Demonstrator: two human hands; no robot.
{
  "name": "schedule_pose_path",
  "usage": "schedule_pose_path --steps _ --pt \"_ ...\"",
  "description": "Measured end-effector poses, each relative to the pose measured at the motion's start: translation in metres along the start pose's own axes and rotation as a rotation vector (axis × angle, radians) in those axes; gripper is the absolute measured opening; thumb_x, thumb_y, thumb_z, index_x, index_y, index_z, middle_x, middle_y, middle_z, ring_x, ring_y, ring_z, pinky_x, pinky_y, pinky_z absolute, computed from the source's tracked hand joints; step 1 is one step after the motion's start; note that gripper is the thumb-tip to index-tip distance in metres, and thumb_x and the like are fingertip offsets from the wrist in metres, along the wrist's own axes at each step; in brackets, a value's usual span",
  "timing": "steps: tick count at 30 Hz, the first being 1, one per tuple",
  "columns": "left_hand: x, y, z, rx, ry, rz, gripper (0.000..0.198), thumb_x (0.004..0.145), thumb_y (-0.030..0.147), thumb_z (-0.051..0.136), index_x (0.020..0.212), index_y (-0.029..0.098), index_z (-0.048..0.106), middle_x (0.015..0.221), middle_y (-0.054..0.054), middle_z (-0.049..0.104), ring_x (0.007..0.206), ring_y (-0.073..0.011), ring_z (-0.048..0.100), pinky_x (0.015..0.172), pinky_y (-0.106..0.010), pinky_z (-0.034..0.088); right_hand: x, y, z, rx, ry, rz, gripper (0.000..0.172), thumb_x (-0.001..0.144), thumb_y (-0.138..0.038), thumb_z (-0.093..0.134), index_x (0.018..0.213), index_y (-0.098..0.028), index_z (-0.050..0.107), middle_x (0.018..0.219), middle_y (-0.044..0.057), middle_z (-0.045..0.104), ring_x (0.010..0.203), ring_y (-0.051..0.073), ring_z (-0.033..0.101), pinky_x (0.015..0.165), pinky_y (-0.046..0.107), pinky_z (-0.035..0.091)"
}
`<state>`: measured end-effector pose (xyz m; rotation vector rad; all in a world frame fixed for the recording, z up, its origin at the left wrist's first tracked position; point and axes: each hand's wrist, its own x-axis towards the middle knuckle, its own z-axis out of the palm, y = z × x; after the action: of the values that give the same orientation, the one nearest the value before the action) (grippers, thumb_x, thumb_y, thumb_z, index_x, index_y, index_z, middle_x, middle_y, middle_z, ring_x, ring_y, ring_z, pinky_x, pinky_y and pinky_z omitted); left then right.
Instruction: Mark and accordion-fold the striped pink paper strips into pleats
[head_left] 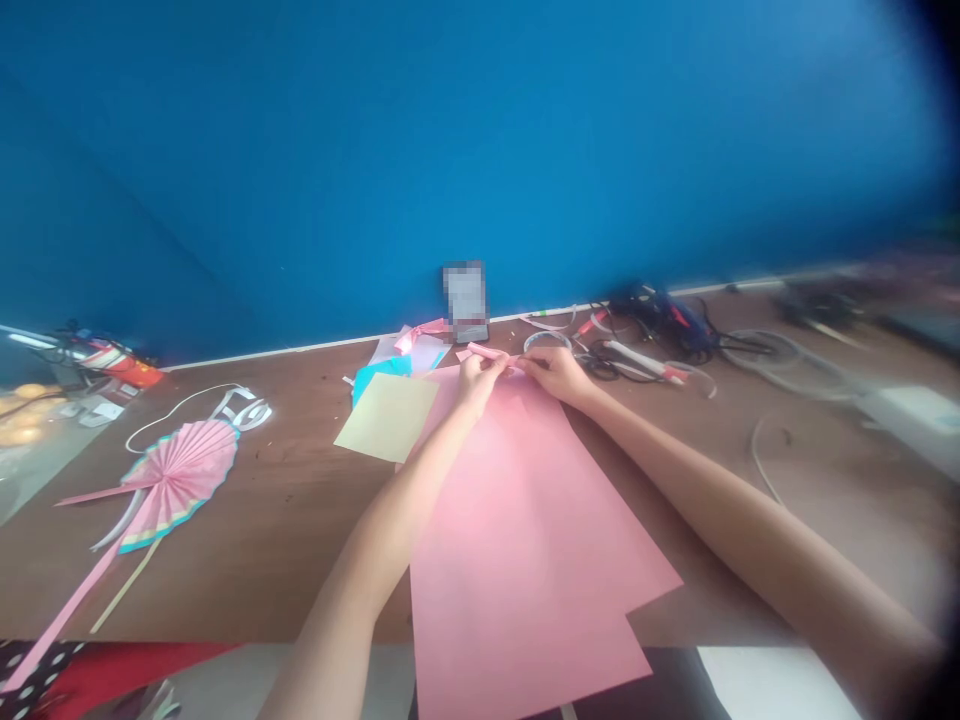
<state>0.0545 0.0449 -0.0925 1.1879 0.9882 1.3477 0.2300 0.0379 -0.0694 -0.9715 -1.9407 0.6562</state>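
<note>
A large pink paper sheet (525, 540) lies lengthwise on the brown table, and its near end hangs past the front edge. At the far end, my left hand (481, 378) has its fingers closed on a narrow folded pink paper strip (487, 352). My right hand (553, 372) pinches the pink paper just beside it, fingertips nearly meeting the left ones. I cannot tell whether the strip is part of the sheet. Left of the sheet lie a pale yellow paper (388, 416) and a bright blue paper (379, 373).
A pleated pink paper fan (184, 465) with long strips lies at the left. A phone-like device (466, 300) leans on the blue wall. Cables (772, 350) and tools clutter the right back; an orange item (124, 368) stands far left. A tape roll (547, 342) sits behind my right hand.
</note>
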Motion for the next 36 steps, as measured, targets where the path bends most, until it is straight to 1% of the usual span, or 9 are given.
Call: schedule_pose_path --steps 7,10,16,19,23,26,29,33,36 --pt "-0.0002 0.0033 0.0018 -0.096 0.005 -0.02 0.039 0.075 0.051 0.07 0.082 0.012 0.066 0.073 -0.008 0.071 0.07 -0.0202 0.069 0.072 -0.035 0.055 0.0003 0.0021 0.001 0.002 0.003 0.011 0.041 0.089 -0.05 0.052 0.076 -0.015 0.068 0.069 0.002 0.061 0.063 0.014 0.051 0.062 0.026 0.037" --pt "-0.0004 0.005 0.002 -0.14 0.006 -0.018 0.041 0.076 0.053 0.068 0.082 0.013 0.066 0.072 -0.008 0.07 0.072 -0.0214 0.069 0.072 -0.035 0.055 0.0004 0.0019 0.0012 0.014 -0.013 0.022 0.041 0.089 -0.05 0.052 0.076 -0.015 0.068 0.068 0.002 0.061 0.062 0.014 0.051 0.06 0.026 0.037" --pt "-0.0001 0.0063 0.001 -0.157 0.027 -0.062 0.055 0.079 0.067 0.055 0.08 0.013 0.067 0.071 -0.011 0.07 0.078 -0.0244 0.07 0.071 -0.035 0.054 0.0008 0.0028 0.0009 0.028 -0.014 0.046 0.039 0.086 -0.05 0.055 0.074 -0.016 0.067 0.065 0.002 0.059 0.06 0.014 0.05 0.058 0.026 0.036" --pt "-0.0001 0.0047 0.0011 -0.133 0.038 -0.015 0.056 0.081 0.067 0.053 0.085 0.014 0.067 0.074 -0.012 0.071 0.077 -0.0232 0.069 0.07 -0.034 0.054 0.0007 0.0026 0.0006 0.008 -0.004 0.037 0.038 0.087 -0.049 0.054 0.074 -0.016 0.067 0.065 0.002 0.06 0.061 0.014 0.05 0.058 0.026 0.036" --pt "0.0002 0.0022 0.001 -0.11 0.13 0.063 0.048 0.078 0.061 0.062 0.09 0.015 0.066 0.08 -0.01 0.071 0.071 -0.0187 0.068 0.068 -0.031 0.053 0.0003 0.0021 0.0003 -0.043 0.009 0.013 0.035 0.088 -0.043 0.052 0.074 -0.015 0.068 0.067 0.003 0.061 0.062 0.014 0.051 0.06 0.027 0.036" --pt "0.0009 0.0019 0.0006 -0.122 0.182 0.068 0.048 0.081 0.062 0.057 0.089 0.015 0.065 0.082 -0.011 0.072 0.07 -0.0181 0.067 0.067 -0.031 0.052 0.0004 0.0033 0.0005 -0.064 0.016 0.009 0.033 0.088 -0.041 0.053 0.074 -0.015 0.067 0.066 0.002 0.06 0.06 0.013 0.049 0.059 0.026 0.034" --pt "0.0013 0.003 0.0003 -0.135 0.183 0.044 0.053 0.085 0.065 0.048 0.086 0.015 0.065 0.083 -0.012 0.073 0.073 -0.0192 0.068 0.067 -0.031 0.052 0.0008 0.0047 0.001 -0.069 0.022 0.002 0.033 0.087 -0.041 0.054 0.073 -0.015 0.067 0.064 0.002 0.059 0.06 0.013 0.048 0.058 0.027 0.034" --pt "0.0014 0.0047 0.0006 -0.151 0.166 0.033 0.05 0.085 0.063 0.05 0.087 0.015 0.065 0.084 -0.012 0.073 0.073 -0.0185 0.068 0.067 -0.03 0.052 0.0011 0.005 0.0012 -0.06 0.025 0.005 0.033 0.087 -0.041 0.054 0.071 -0.016 0.066 0.063 0.001 0.057 0.059 0.013 0.047 0.057 0.026 0.034" --pt "0.0017 0.0051 0.0009 -0.152 0.113 0.048 0.048 0.084 0.061 0.054 0.093 0.016 0.066 0.084 -0.01 0.072 0.072 -0.0171 0.067 0.067 -0.029 0.052 0.0007 0.0048 0.0002 -0.05 0.054 0.018 0.035 0.088 -0.044 0.053 0.07 -0.016 0.065 0.062 0.001 0.056 0.058 0.013 0.047 0.057 0.027 0.034"
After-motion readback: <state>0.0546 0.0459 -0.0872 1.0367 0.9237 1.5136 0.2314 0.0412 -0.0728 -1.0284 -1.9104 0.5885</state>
